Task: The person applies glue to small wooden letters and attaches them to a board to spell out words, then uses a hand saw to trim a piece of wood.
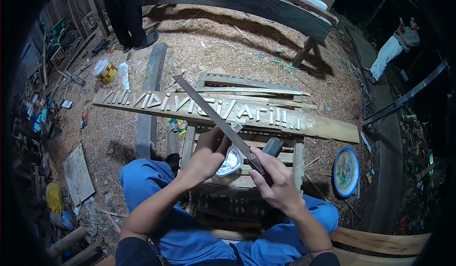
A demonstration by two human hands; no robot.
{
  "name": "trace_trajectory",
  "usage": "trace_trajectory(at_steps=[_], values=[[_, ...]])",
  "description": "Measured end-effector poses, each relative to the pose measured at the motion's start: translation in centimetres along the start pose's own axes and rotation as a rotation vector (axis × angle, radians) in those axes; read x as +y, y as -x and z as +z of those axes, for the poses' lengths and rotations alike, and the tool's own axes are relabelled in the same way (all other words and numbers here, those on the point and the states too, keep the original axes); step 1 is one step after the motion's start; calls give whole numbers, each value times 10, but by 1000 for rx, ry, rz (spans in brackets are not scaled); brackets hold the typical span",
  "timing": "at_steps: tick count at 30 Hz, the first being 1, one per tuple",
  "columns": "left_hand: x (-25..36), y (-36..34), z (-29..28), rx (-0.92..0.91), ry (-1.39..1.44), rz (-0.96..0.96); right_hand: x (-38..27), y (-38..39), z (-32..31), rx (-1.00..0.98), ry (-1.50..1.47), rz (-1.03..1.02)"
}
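My right hand (278,178) is closed round the handle of a long, narrow handsaw (211,111), whose blade slants up and to the left. My left hand (206,154) is closed beside the blade, with a small pale wood strip (237,127) at its fingertips; the blade partly covers the grip. Just beyond both hands lies a long wooden board (327,127) bearing raised letters made of pale wood strips. Between my wrists, a clear plastic tub (231,163) rests on a slatted wooden stand (297,166). A dark block-like object (273,147) sits beside my right hand.
Sawdust covers the ground. A blue-rimmed basin (346,172) stands at right, a yellow-and-red bucket (105,71) at far left. A thick beam (154,71) runs under the board. Beyond are a large timber bench (237,7), a standing person (123,14) and another person (396,47).
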State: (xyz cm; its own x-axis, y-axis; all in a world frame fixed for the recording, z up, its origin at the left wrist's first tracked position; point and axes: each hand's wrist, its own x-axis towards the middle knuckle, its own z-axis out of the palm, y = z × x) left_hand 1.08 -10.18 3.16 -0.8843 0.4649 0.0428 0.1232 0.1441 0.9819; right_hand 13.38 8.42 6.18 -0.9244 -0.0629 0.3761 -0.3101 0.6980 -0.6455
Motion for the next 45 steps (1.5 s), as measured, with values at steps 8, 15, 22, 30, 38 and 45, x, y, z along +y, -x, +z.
trace_trajectory(at_steps=[8, 15, 22, 30, 38, 45], values=[[-7, 5, -5, -66, -217, 195, 7, 2, 9, 12, -27, 20], [-6, 7, -6, -90, -48, 135, 6, 7, 10, 39, -106, 42], [-45, 4, -30, 375, -125, 39, 1, 11, -4, 9, -112, 32], [4, 4, -44, 297, 35, 131, 20, 50, -16, -32, -46, 221], [-14, -8, -31, 123, 201, -17, 10, 12, -10, 16, -83, 128], [-7, -6, -13, 66, 197, -9, 5, 5, -4, 25, -119, 113]])
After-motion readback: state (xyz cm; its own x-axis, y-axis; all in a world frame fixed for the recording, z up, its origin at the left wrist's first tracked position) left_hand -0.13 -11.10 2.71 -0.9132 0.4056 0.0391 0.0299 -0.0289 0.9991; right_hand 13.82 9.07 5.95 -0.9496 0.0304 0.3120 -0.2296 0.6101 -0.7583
